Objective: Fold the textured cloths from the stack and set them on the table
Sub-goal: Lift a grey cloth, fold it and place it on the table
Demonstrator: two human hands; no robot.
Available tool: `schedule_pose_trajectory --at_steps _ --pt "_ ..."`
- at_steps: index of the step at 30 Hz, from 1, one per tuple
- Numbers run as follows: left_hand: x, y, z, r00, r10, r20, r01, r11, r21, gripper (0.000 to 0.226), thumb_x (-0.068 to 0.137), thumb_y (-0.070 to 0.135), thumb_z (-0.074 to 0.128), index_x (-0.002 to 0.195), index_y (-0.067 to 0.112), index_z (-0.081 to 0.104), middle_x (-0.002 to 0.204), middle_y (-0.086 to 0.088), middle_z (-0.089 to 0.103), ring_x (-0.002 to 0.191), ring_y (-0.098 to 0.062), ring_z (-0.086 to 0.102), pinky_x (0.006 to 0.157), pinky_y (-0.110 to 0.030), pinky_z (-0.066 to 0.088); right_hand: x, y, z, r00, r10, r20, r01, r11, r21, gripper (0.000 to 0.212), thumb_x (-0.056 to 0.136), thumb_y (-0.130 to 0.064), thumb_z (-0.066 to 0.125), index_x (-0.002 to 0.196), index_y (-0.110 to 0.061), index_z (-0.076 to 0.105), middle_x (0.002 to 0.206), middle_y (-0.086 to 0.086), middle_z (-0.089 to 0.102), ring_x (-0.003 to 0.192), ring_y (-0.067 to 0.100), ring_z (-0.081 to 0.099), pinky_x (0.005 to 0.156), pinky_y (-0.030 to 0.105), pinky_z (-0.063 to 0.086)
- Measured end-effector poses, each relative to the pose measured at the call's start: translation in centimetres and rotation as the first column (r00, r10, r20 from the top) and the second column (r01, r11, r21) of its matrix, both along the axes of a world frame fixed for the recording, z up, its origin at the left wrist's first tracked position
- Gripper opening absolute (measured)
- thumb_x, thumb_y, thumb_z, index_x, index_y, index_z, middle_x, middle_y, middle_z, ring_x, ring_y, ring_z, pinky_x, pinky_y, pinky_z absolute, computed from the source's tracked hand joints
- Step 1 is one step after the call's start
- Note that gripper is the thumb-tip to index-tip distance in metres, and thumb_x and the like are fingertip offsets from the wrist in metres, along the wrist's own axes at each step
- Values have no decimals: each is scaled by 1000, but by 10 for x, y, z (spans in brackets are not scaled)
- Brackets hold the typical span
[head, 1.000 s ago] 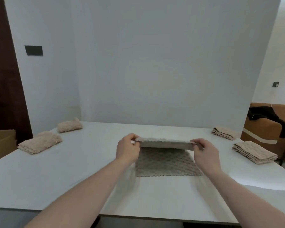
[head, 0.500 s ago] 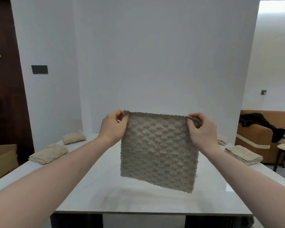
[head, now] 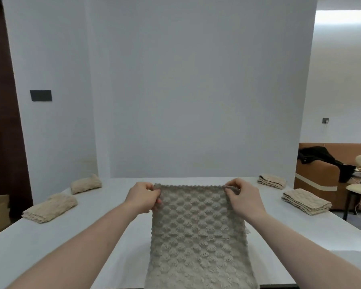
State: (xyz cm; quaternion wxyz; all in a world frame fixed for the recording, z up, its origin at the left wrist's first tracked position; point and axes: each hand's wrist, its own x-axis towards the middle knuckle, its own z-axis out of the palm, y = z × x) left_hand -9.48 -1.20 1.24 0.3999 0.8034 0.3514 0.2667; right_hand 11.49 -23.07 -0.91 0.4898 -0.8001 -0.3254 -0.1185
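Where the grey textured cloth [head: 198, 232] runs off the bottom of the view, its lower edge is cut away, so how far it hangs cannot be told; its lower part also hides the near edge of the white counter [head: 50, 247]. Both forearms enter from the bottom corners, likewise cropped. Further up, the left hand [head: 143, 197] pinches the cloth's upper left corner and the right hand [head: 245, 198] pinches the upper right corner, fingers [head: 229, 191] curled over the scalloped top edge, most fingertips hidden behind the fabric. The cloth is spread flat between them, bumpy face toward the camera. Half a second earlier it was held higher, hanging free with its whole lower edge visible well above the counter; now the hands have dropped to about the level of the counter's far edge. A second ago it lay folded on the counter. Beyond, on the left side, two beige folded cloths [head: 50, 207] and [head: 86, 184] rest well apart from the hands; on the right, a stack [head: 306, 201] and a farther stack [head: 271, 181] lie on the counter, their layers hard to count. Behind stands a white wall [head: 196, 90], and a brown sofa [head: 325, 174] with a dark garment [head: 319, 157], partly cut off at the right edge.
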Motion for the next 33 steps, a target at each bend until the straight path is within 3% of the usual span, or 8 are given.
schedule_pose_trajectory --at_steps 6,9,14,21,25,27,33 --pt "28 22 -26 994 22 104 1 976 -216 13 96 13 58 101 12 70 95 -12 78 72 -22 70 64 -33 60 17 23 -17 1000 -21 -17 21 1000 -9 7 96 -16 66 94 -21 71 92 -6 70 90 15 65 80 26 47" --pt "34 27 -36 990 35 138 -1 972 -234 9 93 16 63 99 18 70 103 -13 75 90 -26 72 82 -41 62 22 32 -20 1000 -12 -3 12 1000 -23 9 96 -14 65 96 -20 71 95 -5 70 92 16 65 83 27 48" --pt "33 25 -46 991 28 134 5 971 -237 9 93 15 63 99 19 68 105 -8 70 101 -27 70 91 -45 60 24 32 -29 999 30 22 -29 997 -75 13 95 -14 61 94 -24 68 94 -10 70 92 12 66 85 30 53" --pt "2 7 -55 990 -23 138 60 960 -274 25 92 39 66 102 16 71 101 0 74 96 -19 73 82 -37 57 4 1 -41 994 106 7 -105 990 -95 16 94 -14 62 85 -27 67 87 -12 70 84 7 68 65 22 52" --pt "-20 -8 -66 996 -41 80 59 970 -236 22 94 36 65 96 15 73 94 1 78 84 -15 76 82 -38 58 -8 -22 -52 985 166 44 -153 967 -205 16 89 -17 64 84 -31 68 88 -15 71 89 4 68 83 30 57" --pt "-30 -16 -73 998 -39 46 47 983 -178 15 93 31 67 92 18 75 91 4 78 78 -12 76 75 -32 57 -15 -33 -59 980 193 48 -174 951 -255 13 87 -20 64 85 -32 68 89 -15 71 91 3 67 88 33 57" --pt "-50 -33 -92 995 -57 -77 58 998 10 9 90 26 69 84 28 76 81 5 77 70 -9 74 65 -24 51 -33 -57 -81 971 232 64 -197 921 -337 8 78 -30 61 80 -33 68 85 -18 70 88 1 66 86 35 57"
